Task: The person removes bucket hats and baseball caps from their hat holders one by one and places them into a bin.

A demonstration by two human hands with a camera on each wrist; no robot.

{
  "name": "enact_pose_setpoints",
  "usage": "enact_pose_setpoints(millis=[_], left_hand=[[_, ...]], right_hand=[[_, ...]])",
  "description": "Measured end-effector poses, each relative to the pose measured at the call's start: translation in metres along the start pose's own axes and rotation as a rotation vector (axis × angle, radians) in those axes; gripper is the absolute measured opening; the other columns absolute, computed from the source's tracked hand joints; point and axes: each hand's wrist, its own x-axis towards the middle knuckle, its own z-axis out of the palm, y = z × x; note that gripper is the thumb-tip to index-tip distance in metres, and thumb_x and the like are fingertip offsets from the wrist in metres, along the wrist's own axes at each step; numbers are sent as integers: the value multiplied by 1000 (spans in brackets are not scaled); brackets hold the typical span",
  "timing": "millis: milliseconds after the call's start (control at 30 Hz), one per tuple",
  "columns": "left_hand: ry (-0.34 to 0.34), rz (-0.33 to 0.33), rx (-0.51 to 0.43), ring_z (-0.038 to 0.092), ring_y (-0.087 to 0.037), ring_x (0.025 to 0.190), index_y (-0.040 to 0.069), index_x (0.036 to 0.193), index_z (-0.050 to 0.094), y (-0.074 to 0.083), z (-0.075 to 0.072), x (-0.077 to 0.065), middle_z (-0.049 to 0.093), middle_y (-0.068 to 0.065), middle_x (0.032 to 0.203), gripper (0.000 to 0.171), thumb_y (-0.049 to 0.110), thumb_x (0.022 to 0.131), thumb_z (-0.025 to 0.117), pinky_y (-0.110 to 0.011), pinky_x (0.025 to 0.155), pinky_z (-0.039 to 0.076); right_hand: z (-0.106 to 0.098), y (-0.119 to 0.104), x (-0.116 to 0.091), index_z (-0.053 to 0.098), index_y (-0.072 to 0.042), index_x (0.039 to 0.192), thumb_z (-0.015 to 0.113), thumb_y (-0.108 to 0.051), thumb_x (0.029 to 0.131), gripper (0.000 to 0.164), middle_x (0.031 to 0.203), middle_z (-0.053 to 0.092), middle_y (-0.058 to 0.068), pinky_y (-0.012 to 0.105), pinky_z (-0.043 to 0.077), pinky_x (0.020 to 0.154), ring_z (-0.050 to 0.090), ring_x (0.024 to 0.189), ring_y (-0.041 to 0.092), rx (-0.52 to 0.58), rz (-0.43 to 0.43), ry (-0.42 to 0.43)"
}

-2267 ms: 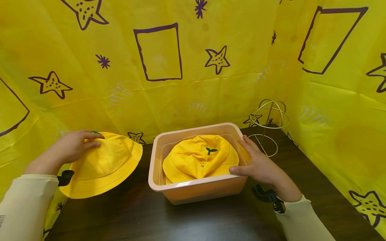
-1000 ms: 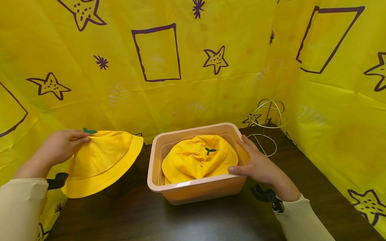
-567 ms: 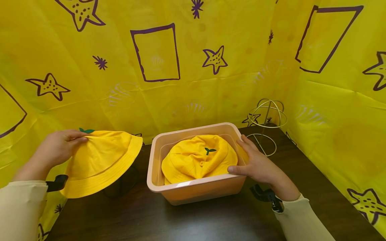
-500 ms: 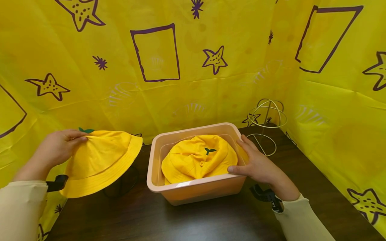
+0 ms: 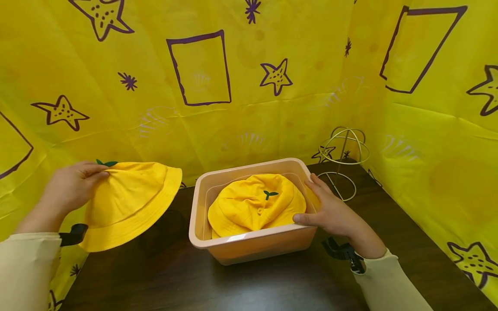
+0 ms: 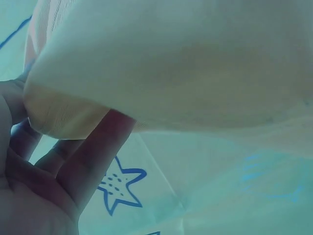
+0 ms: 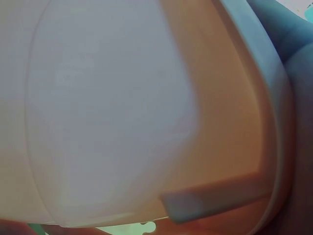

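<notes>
A yellow bucket hat with a green sprout on its crown hangs tilted on the left. My left hand pinches it by the crown, beside the sprout. In the left wrist view, fingers reach under the pale cloth of the hat. A second yellow hat, bearing a green sprout too, lies crumpled inside a pink plastic bin. My right hand grips the bin's right end, its thumb over the front rim and its fingers along the side. The right wrist view shows the bin's wall up close.
A gold wire stand rises from the back right of the dark wooden table. Yellow cloth printed with starfish closes in the back and both sides.
My left hand has shifted left, from resting over the hat's crown to pinching its top, and the hat has risen slightly with it. The right hand and bin have hardly moved.
</notes>
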Motion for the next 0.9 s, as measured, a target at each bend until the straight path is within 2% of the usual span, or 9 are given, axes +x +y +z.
enact_pose_setpoints(millis=[133, 333, 600, 700, 767, 900], left_hand=[[37, 36, 48, 57, -50, 89, -11, 111, 69, 0, -3, 2, 62, -33, 109, 27, 13, 99, 63, -62, 75, 41], [63, 78, 113, 57, -38, 73, -8, 104, 73, 2, -3, 2, 66, -26, 98, 18, 6, 94, 68, -52, 64, 42], [80, 5, 86, 57, -51, 86, -13, 104, 69, 6, -2, -2, 61, -33, 108, 18, 2, 94, 65, -61, 72, 43], [54, 24, 127, 59, -46, 78, -10, 102, 71, 11, -4, 0, 63, -32, 104, 17, 4, 93, 66, -57, 67, 43], [64, 14, 119, 58, -47, 79, -11, 103, 71, 15, -5, 2, 63, -32, 105, 18, 4, 93, 66, -58, 68, 43], [48, 33, 139, 58, -48, 78, -9, 101, 72, 20, -6, 5, 64, -31, 102, 16, 4, 92, 68, -59, 68, 43]], right_hand=[[0, 0, 0, 24, 0, 157, 82, -55, 75, 114, 164, 4, 18, 69, 18, 108, 16, 143, 49, 3, 2, -2], [0, 0, 0, 24, 0, 157, 82, -55, 75, 114, 164, 4, 17, 70, 17, 107, 15, 143, 49, 10, 5, -4], [1, 2, 0, 24, -1, 157, 82, -54, 76, 113, 164, 4, 17, 70, 17, 107, 15, 144, 48, 13, -1, -6], [1, 2, 0, 24, -1, 157, 82, -53, 76, 113, 164, 4, 17, 69, 17, 108, 15, 144, 48, 15, -2, -6], [0, 2, 0, 24, -1, 157, 82, -54, 76, 113, 164, 3, 16, 69, 17, 108, 14, 144, 48, 13, -1, -6], [1, 2, 1, 24, -2, 157, 82, -54, 76, 113, 164, 3, 15, 69, 17, 108, 14, 144, 47, 14, 0, -5]])
